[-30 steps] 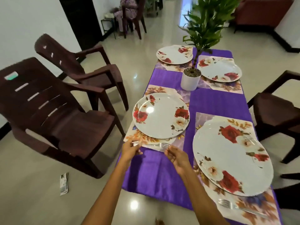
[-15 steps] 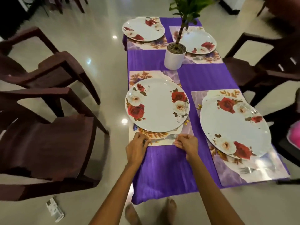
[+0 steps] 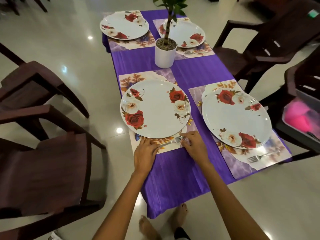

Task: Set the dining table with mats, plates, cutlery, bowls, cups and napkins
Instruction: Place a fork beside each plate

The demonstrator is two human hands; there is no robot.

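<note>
Four white plates with red roses sit on floral mats on a purple tablecloth (image 3: pixel 174 172). The near-left plate (image 3: pixel 155 108) lies on its mat (image 3: pixel 136 78) just ahead of my hands. A silver fork (image 3: pixel 170 142) lies on that mat's near edge, below the plate. My left hand (image 3: pixel 146 154) rests flat over the fork's handle end. My right hand (image 3: pixel 195 146) pinches the fork at its tines. The near-right plate (image 3: pixel 236 118) has a fork (image 3: pixel 258 157) on its mat. The far-right plate (image 3: pixel 187 32) also has a fork (image 3: pixel 195 52). The far-left plate (image 3: pixel 123 25) shows no fork.
A white pot (image 3: pixel 164 55) with a green plant stands mid-table. Dark brown plastic chairs stand at the left (image 3: pixel 43 170) and at the right (image 3: pixel 270 40). Something pink (image 3: pixel 297 118) lies on the near-right chair. My bare feet (image 3: pixel 149 227) are at the table's near end.
My view has swung over the table's near end. The fork has come down onto the mat below the near-left plate, and my left hand has flattened over its handle.
</note>
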